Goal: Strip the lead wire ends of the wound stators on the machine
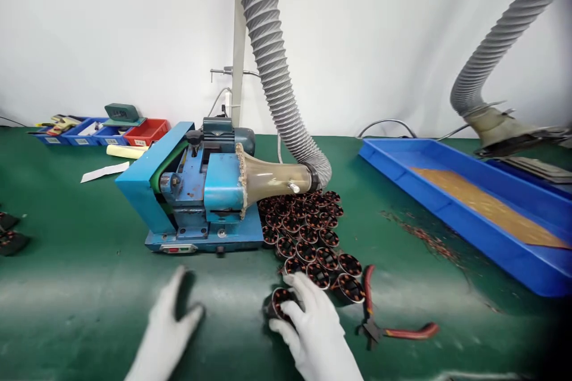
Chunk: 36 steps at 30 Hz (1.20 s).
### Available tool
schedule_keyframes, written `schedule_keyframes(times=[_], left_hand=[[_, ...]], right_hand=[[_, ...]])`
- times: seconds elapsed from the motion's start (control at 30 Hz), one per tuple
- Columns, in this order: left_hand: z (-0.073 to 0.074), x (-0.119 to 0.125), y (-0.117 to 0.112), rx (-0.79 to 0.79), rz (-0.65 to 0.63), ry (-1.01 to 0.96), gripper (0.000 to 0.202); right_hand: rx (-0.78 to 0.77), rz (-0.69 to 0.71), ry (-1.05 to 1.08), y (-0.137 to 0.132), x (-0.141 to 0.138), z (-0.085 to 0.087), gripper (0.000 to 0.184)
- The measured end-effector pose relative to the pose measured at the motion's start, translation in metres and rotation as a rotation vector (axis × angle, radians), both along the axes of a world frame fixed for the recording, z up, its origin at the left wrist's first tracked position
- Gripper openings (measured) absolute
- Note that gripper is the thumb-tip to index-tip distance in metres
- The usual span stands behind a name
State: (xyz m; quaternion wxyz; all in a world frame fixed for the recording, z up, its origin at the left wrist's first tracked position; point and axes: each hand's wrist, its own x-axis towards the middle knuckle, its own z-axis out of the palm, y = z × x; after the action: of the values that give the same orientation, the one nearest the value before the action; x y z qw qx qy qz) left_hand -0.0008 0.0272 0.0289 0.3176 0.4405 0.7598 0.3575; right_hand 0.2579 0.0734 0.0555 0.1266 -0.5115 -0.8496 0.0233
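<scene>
A white glove covers my right hand (308, 321), and its thumb and fingers are around a small round motor stator (277, 303) with a dark body and copper-coloured windings. This part is low over or on the bench; I cannot tell which. My left hand (167, 324), also gloved and slightly blurred, has thumb and fingers apart with nothing between them, in front of the blue belt sander (227, 181). Just beyond my right hand stands a cluster of similar stators (306, 232), their open tops facing up. Red-handled cutting pliers (373, 327) lie open to the right.
A grey extraction hose (272, 53) joins the sander's clear funnel (272, 180). At right lie a long blue tray (411, 184) and copper wire scraps (429, 241); a second hose (491, 50) hangs above. Small bins (149, 131) sit back left, dark parts (11, 241) at far left.
</scene>
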Motion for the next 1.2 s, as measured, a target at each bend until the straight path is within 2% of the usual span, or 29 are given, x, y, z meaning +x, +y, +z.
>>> schedule_keyframes(times=[0.07,0.1,0.13,0.2,0.27,0.37,0.43,0.5,0.57,0.63,0.77,0.83,0.9,0.97,1.03,1.1,1.2], left_hand=[[-0.002,0.038,-0.001,-0.016,-0.306,-0.383,0.084],[0.001,0.052,-0.001,-0.027,-0.418,-0.537,0.093],[0.007,0.063,0.0,-0.003,-0.462,-0.626,0.092],[0.021,0.073,0.001,0.093,-0.44,-0.747,0.081],[0.035,0.075,0.004,0.188,-0.337,-0.777,0.064],[0.048,0.075,0.007,0.288,-0.183,-0.684,0.056],[0.054,0.077,0.008,0.368,-0.105,-0.579,0.054],[0.058,0.079,0.009,0.442,-0.088,-0.489,0.052],[0.06,0.082,0.011,0.52,-0.135,-0.396,0.049],[0.059,0.084,0.014,0.601,-0.202,-0.324,0.051],[0.054,0.083,0.017,0.664,-0.263,-0.23,0.056],[0.052,0.08,0.018,0.69,-0.233,-0.161,0.053],[0.052,0.077,0.019,0.705,-0.182,-0.091,0.05],[0.052,0.074,0.024,0.67,-0.179,-0.059,0.049],[0.05,0.072,0.033,0.629,-0.164,-0.086,0.045],[0.047,0.072,0.045,0.6,-0.072,-0.159,0.041],[0.044,0.074,0.064,0.489,0.062,-0.297,0.033]], right_hand=[[-0.101,0.128,0.117,-0.005,-0.011,0.023,0.018],[-0.147,0.177,0.188,-0.006,-0.015,0.037,0.024],[-0.193,0.235,0.25,-0.007,-0.018,0.051,0.026],[-0.294,0.313,0.364,-0.005,-0.024,0.074,0.029],[-0.427,0.271,0.572,0.0,-0.028,0.085,0.035],[-0.657,0.032,1.043,0.01,-0.036,0.076,0.026],[-0.74,0.011,1.223,0.017,-0.043,0.064,0.025],[-0.722,0.089,1.246,0.023,-0.051,0.054,0.027],[-0.655,0.104,1.258,0.026,-0.059,0.052,0.021],[-0.625,0.018,1.302,0.027,-0.065,0.055,0.017],[-0.741,-0.115,1.407,0.034,-0.07,0.068,0.011],[-0.761,-0.145,1.59,0.04,-0.07,0.071,0.011],[-0.656,-0.209,1.77,0.046,-0.071,0.069,0.014],[-0.558,-0.232,1.714,0.048,-0.074,0.063,0.018],[-0.516,-0.151,1.489,0.046,-0.083,0.055,0.025],[-0.457,-0.067,1.282,0.042,-0.094,0.049,0.03],[-0.345,-0.106,1.134,0.045,-0.112,0.046,0.03]])
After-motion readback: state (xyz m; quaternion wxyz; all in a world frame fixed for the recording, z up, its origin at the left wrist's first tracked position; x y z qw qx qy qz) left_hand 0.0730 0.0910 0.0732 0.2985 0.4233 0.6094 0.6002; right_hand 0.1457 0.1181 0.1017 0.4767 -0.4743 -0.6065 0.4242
